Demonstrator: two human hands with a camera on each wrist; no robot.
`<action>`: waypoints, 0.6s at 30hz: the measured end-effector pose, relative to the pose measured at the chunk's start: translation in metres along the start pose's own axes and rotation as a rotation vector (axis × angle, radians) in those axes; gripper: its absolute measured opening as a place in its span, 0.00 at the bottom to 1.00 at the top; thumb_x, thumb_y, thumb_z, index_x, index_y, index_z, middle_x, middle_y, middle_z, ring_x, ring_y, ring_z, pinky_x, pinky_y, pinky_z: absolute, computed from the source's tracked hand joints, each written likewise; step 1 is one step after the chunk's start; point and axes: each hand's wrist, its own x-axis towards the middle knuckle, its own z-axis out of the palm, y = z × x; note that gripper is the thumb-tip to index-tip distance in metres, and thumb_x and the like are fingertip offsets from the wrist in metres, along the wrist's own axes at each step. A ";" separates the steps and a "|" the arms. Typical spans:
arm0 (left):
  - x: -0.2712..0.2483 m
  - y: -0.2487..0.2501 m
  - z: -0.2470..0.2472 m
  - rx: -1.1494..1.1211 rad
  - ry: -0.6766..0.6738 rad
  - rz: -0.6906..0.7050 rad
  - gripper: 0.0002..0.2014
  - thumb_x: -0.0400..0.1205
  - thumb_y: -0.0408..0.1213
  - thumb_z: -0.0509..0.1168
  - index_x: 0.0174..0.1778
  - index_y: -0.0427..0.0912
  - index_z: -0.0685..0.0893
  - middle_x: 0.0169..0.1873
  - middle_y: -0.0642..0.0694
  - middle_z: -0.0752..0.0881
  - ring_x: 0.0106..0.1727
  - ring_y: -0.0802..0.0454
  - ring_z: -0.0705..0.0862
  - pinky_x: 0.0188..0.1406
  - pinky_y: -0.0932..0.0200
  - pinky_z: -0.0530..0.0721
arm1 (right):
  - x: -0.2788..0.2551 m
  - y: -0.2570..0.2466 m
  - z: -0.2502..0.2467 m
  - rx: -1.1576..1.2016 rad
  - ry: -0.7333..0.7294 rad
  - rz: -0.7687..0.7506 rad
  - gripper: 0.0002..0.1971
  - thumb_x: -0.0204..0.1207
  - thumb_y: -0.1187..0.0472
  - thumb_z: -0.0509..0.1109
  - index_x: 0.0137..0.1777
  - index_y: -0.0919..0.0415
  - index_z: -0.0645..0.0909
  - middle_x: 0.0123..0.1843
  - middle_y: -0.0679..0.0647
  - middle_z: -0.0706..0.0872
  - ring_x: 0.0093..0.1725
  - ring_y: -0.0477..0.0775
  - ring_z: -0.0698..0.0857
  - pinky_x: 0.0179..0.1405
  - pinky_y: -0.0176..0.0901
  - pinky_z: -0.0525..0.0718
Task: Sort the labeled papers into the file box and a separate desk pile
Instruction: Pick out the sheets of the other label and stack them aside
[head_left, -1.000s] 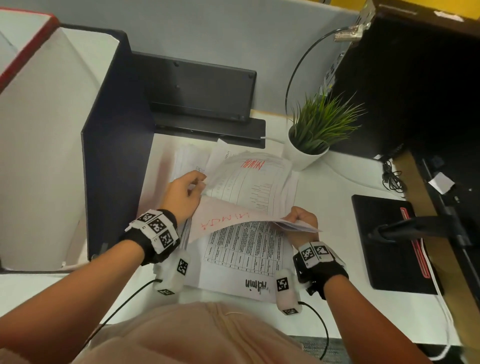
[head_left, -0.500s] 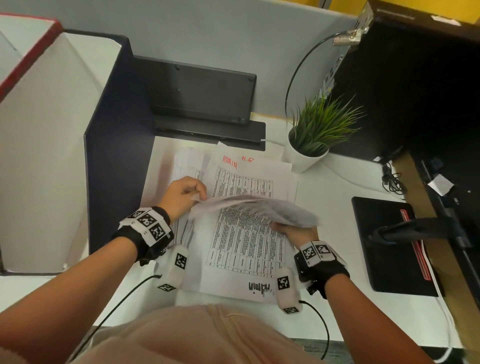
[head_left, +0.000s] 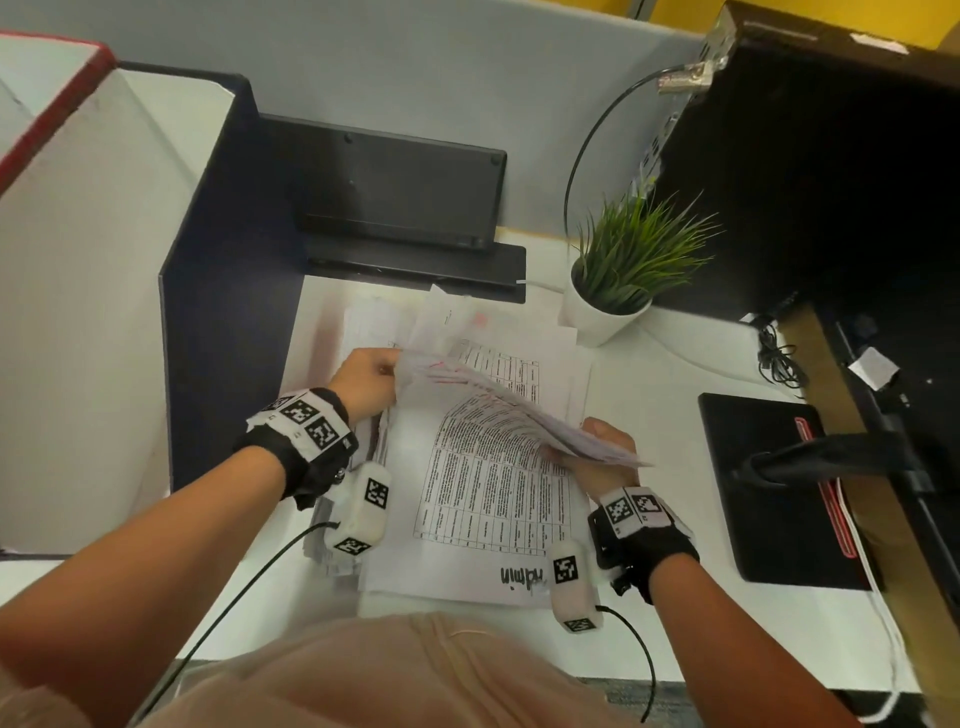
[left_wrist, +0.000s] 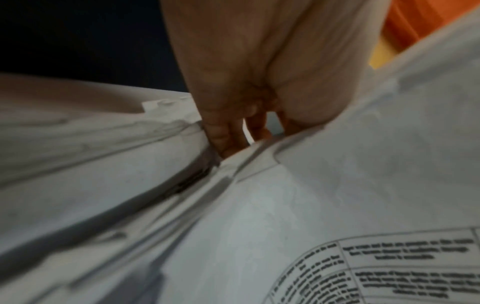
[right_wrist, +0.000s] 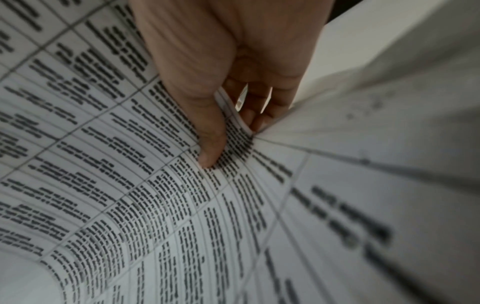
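A stack of printed papers (head_left: 483, 499) lies on the white desk (head_left: 660, 395), its top sheet marked "admin" in black at the near edge. A few lifted sheets (head_left: 493, 389) with red writing hang bowed above the stack. My left hand (head_left: 384, 371) grips their left edge, and in the left wrist view its fingers (left_wrist: 228, 133) curl into the paper edges. My right hand (head_left: 589, 449) pinches the right corner, thumb (right_wrist: 207, 144) on the printed table and fingers (right_wrist: 255, 117) underneath. The dark blue file box (head_left: 223, 291) stands upright at the left, right beside my left hand.
A black monitor base (head_left: 400, 192) stands behind the papers. A potted green plant (head_left: 623, 270) sits at the back right of the stack. Right of it lie a black pad (head_left: 769, 493), a dark chair arm (head_left: 810, 457) and cables (head_left: 779, 358).
The sheets I held raised, with red writing showing, have come down and now sag low between my hands. Both hands kept their hold and barely shifted.
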 end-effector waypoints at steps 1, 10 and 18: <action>-0.002 0.000 0.000 -0.037 -0.003 -0.017 0.17 0.78 0.21 0.62 0.55 0.46 0.84 0.42 0.53 0.86 0.42 0.63 0.82 0.37 0.73 0.79 | -0.003 -0.001 -0.001 0.001 -0.002 -0.015 0.10 0.67 0.65 0.79 0.41 0.55 0.81 0.40 0.52 0.84 0.34 0.44 0.79 0.26 0.17 0.75; -0.005 0.000 0.002 -0.387 0.014 -0.183 0.11 0.82 0.26 0.54 0.56 0.34 0.80 0.44 0.40 0.83 0.44 0.46 0.80 0.44 0.58 0.76 | -0.001 -0.011 -0.005 -0.076 0.024 -0.130 0.21 0.60 0.64 0.83 0.53 0.61 0.83 0.51 0.53 0.88 0.54 0.54 0.86 0.60 0.47 0.81; -0.016 0.011 0.014 -0.425 -0.161 -0.074 0.33 0.72 0.63 0.63 0.69 0.47 0.76 0.62 0.47 0.85 0.62 0.50 0.84 0.66 0.46 0.78 | -0.011 -0.028 0.008 0.057 0.122 -0.240 0.19 0.77 0.52 0.68 0.66 0.58 0.78 0.63 0.54 0.84 0.60 0.52 0.83 0.58 0.40 0.78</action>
